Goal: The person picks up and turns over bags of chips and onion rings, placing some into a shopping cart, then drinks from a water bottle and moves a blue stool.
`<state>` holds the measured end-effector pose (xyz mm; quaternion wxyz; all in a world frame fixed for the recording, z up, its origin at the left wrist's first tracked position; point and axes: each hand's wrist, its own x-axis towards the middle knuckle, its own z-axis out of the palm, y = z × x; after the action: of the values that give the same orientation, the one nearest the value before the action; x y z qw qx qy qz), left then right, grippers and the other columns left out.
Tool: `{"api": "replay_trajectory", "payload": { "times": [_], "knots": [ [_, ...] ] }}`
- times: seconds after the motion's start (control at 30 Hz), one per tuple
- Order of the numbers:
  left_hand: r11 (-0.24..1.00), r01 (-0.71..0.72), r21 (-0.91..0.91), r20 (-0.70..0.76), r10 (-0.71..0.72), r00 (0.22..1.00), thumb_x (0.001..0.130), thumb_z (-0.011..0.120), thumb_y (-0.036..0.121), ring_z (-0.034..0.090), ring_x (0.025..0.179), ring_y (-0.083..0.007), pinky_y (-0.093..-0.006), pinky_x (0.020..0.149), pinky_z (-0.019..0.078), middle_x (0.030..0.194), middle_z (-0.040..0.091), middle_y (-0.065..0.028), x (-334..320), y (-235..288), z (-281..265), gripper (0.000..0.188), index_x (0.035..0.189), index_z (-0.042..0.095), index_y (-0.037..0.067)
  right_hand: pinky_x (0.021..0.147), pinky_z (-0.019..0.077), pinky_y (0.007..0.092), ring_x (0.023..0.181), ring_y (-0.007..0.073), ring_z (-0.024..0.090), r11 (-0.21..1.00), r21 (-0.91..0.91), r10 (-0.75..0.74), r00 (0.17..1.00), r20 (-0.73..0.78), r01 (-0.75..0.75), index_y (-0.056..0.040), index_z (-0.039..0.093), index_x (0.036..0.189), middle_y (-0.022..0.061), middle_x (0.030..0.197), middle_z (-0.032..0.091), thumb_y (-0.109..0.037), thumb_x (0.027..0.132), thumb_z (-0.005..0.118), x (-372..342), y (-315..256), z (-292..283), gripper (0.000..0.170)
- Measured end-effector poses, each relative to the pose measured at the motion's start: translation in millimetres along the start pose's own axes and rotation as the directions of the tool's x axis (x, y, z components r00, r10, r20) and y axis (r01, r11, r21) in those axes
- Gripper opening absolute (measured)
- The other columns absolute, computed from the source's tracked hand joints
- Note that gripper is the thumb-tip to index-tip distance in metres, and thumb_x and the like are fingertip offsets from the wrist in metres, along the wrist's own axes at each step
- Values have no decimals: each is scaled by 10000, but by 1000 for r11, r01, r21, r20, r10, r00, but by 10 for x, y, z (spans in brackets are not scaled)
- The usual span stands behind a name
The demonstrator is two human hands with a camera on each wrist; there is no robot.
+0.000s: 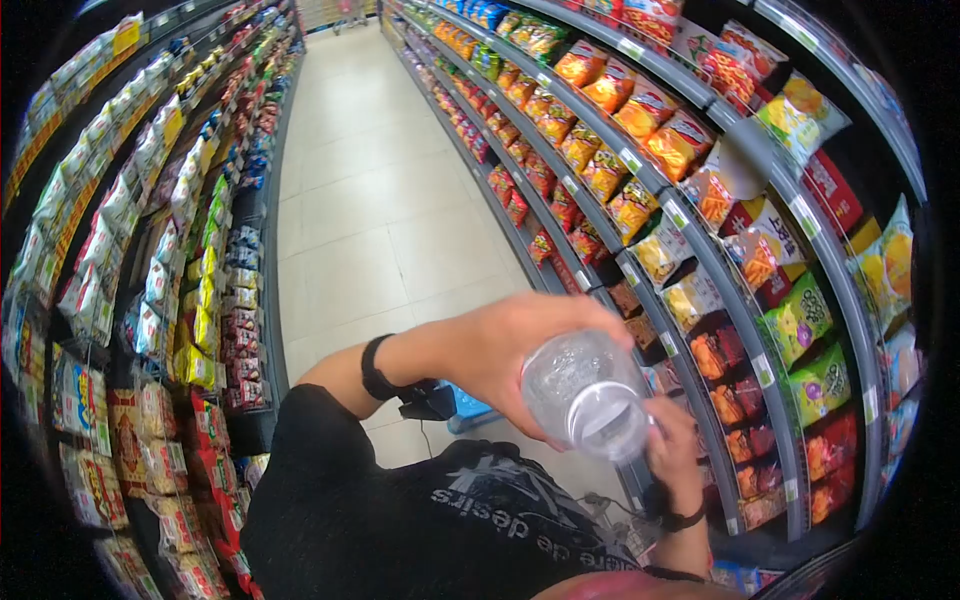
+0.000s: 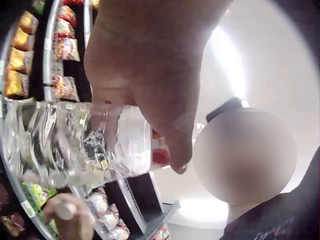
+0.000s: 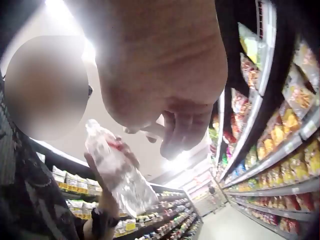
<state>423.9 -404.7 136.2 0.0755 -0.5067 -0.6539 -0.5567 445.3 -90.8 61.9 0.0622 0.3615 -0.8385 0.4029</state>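
My left hand [image 1: 490,345] grips a clear plastic bottle [image 1: 572,372], its neck end pointing up toward my head. In the left wrist view the bottle's ribbed side lies across the frame, fingers wrapped around it. Just beside the neck is my right hand [image 1: 676,445], its fingers curled. Between them it pinches a small white cap [image 2: 65,210], apart from the bottle in the left wrist view. The right wrist view shows the bottle tilted, some distance from the right fingers.
Shelves of snack bags [image 1: 680,140] rise close on my right. Another packed shelf row [image 1: 150,220] lines the left. A tiled aisle floor [image 1: 360,230] runs ahead between them. A blue object [image 1: 465,402] shows low, beneath my left wrist.
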Motion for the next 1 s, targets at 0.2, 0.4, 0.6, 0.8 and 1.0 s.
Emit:
{"api": "replay_trajectory", "payload": {
  "times": [0.2,0.4,0.6,0.8,1.0],
  "knots": [
    [747,-453,487,-48,541,840,697,752,152,641,865,-285,-370,719,520,988,644,-110,680,205,-127,467,1112,574,30,659,490,298,682,217,638,867,135,491,868,-76,-479,7,626,992,115,751,646,-67,850,602,-738,140,249,162],
    [586,-554,592,111,621,776,755,740,120,663,921,-304,-417,840,503,1027,669,-158,1136,539,-167,399,1087,524,77,561,447,293,587,148,565,701,257,707,696,-124,-666,-5,643,899,78,682,603,-168,883,579,-1418,207,458,176],
    [389,-626,676,129,774,620,741,759,154,654,937,-317,-441,882,479,1012,668,-132,1433,764,-196,425,1079,502,139,688,486,377,715,267,602,610,53,792,604,-95,-791,-85,638,1024,156,885,641,-279,892,577,-1824,347,562,242],
    [201,-683,702,176,881,440,762,741,214,657,914,-305,-437,881,478,981,670,-117,1660,950,-267,377,1041,493,161,611,433,340,628,197,504,695,135,719,687,-106,-706,-18,609,941,144,713,562,-239,912,561,-1690,352,580,228],
    [-113,-698,707,219,974,65,646,707,129,640,806,-237,-351,664,541,931,647,-63,1926,1056,-420,349,986,636,150,590,417,322,618,171,480,751,147,658,749,-76,-644,-5,601,932,129,693,544,-220,916,562,-1564,477,601,220]
  ]
}}
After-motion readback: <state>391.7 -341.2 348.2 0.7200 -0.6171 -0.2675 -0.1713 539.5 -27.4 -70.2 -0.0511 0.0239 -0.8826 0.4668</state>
